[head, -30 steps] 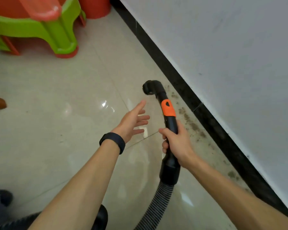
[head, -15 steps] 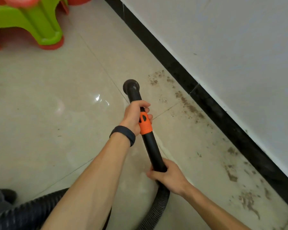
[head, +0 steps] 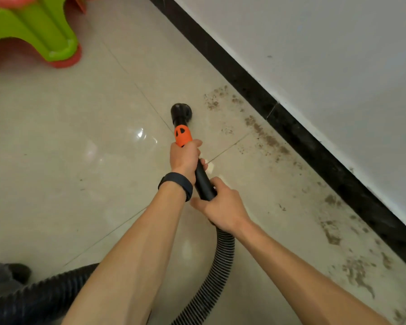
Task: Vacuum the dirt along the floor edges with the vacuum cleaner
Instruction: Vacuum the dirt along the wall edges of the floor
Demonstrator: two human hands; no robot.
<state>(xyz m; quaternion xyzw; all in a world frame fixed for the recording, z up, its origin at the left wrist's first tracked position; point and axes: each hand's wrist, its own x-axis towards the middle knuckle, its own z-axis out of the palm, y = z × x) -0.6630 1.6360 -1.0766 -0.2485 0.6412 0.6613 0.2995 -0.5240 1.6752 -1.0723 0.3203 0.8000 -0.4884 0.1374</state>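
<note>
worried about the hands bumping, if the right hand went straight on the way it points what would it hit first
Most likely the black wristband on the left wrist, just beyond the right hand gripping the wand; depth is unclear.

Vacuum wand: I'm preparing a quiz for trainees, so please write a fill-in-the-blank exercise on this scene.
The left hand grips the wand at its ____ collar.
The ____ hand holds the wand's end by the hose.
Dirt lies along the ____ baseboard.
Missing words: orange; right; black.
</note>
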